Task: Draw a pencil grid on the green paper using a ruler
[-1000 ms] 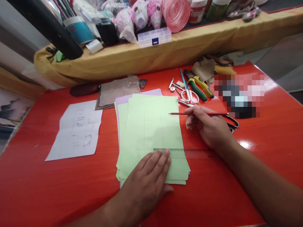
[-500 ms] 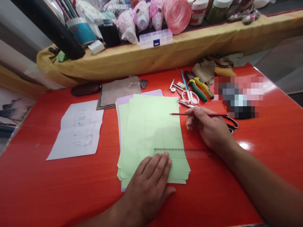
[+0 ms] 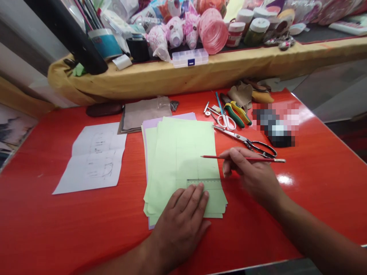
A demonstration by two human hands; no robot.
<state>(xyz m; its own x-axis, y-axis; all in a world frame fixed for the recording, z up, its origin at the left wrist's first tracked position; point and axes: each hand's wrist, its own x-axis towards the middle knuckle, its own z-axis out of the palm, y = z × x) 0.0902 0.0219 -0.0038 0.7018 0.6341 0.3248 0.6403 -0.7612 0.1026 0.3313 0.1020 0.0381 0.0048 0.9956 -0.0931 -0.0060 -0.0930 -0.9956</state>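
A clear box (image 3: pixel 190 57) on the far shelf (image 3: pixel 200 78), my right hand (image 3: pixel 249 177) gripping a pencil (image 3: pixel 210 156) pointing left, my left hand (image 3: pixel 180 225) flat on a ruler (image 3: pixel 210 183)

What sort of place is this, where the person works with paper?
Probably a craft or pattern-making workbench: on a glossy red table lie pale green paper sheets with pencil lines, a clear plastic ruler and long steel shears, and a red pencil is in hand.

I log the paper stack (image 3: pixel 177 164) mid-worktop (image 3: pixel 86 229), with a ruler (image 3: pixel 204 183) lying across it near the front. A sketched sheet (image 3: pixel 91 158) lies to its left, a fabric piece (image 3: pixel 143 114) behind it. Scissors (image 3: pixel 243 137) lie to its right, pliers (image 3: pixel 235 114) beyond them.
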